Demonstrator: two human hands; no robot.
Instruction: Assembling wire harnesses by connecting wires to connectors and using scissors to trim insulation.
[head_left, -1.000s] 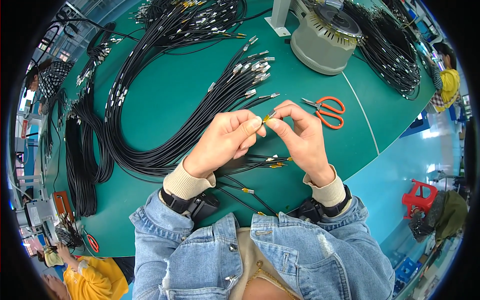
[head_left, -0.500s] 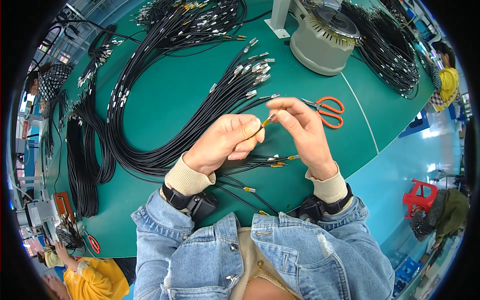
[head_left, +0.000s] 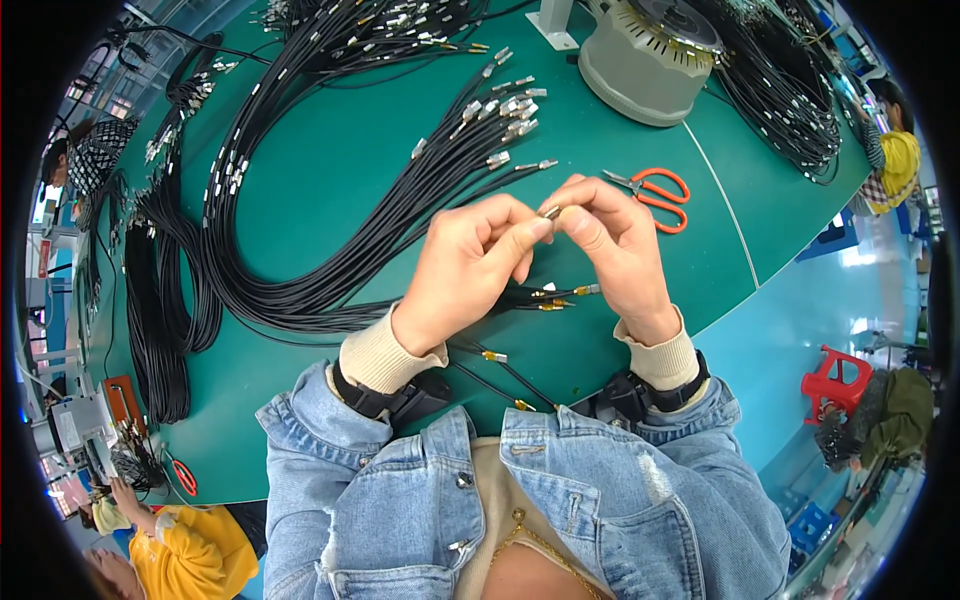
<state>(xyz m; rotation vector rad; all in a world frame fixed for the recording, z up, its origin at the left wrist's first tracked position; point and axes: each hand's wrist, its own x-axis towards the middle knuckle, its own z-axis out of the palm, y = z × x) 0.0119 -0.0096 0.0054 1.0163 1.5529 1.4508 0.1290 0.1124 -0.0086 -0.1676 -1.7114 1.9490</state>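
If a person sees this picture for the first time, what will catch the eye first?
Probably the two hands at the centre, the left hand and the right hand, fingertips together on a small metal cable end. Behind them, bundles of black cables sweep across the green table. Orange-handled scissors lie just right of the hands, with a grey round machine further back.

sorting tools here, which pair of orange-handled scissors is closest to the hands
The orange-handled scissors lying on the green table just beyond the right hand. The other orange-handled pair lies far off at the table's near-left edge, beside a person in yellow.
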